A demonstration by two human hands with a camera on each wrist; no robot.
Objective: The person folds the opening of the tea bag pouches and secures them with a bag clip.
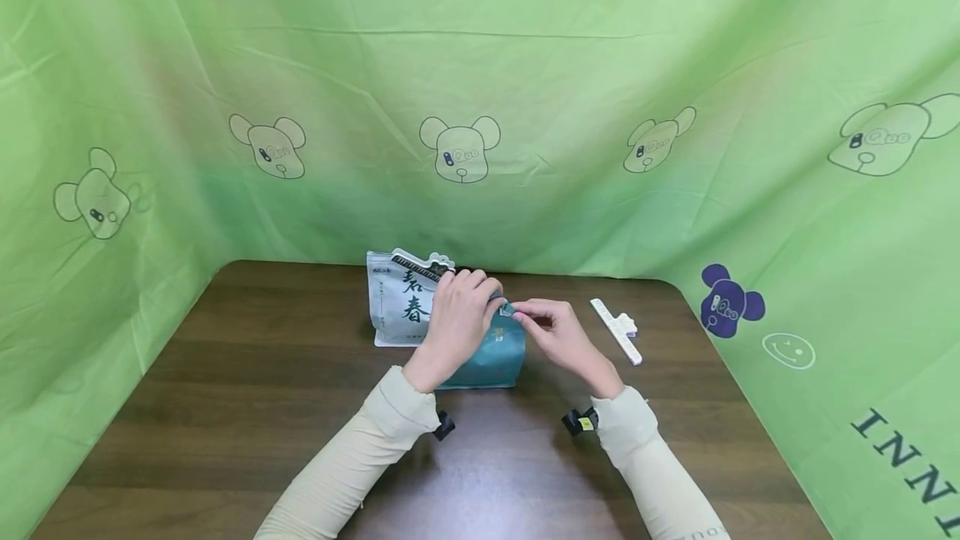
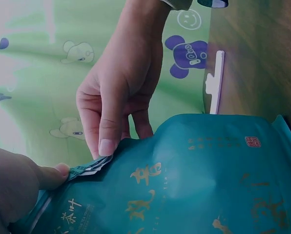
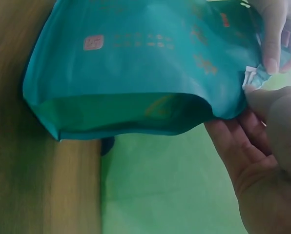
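A teal tea bag [image 1: 491,357] with gold characters stands on the table. My right hand [image 1: 558,332] pinches its top right corner between thumb and fingers; in the left wrist view, that corner [image 2: 89,168] looks creased or folded, with white-and-teal strips showing. My left hand [image 1: 461,315] grips the top edge beside it, its thumb [image 2: 55,175] close to the creased part. Most of the bag's upper left is behind the left hand in the head view. Behind it to the left stands a pale tea bag [image 1: 397,307], a white sealing clip [image 1: 423,263] across its top.
Another white sealing clip [image 1: 617,332] lies on the brown table [image 1: 262,390], right of the right hand. A green curtain [image 1: 465,215] with bear prints hangs behind the table and along both sides. Each wrist carries a small black device.
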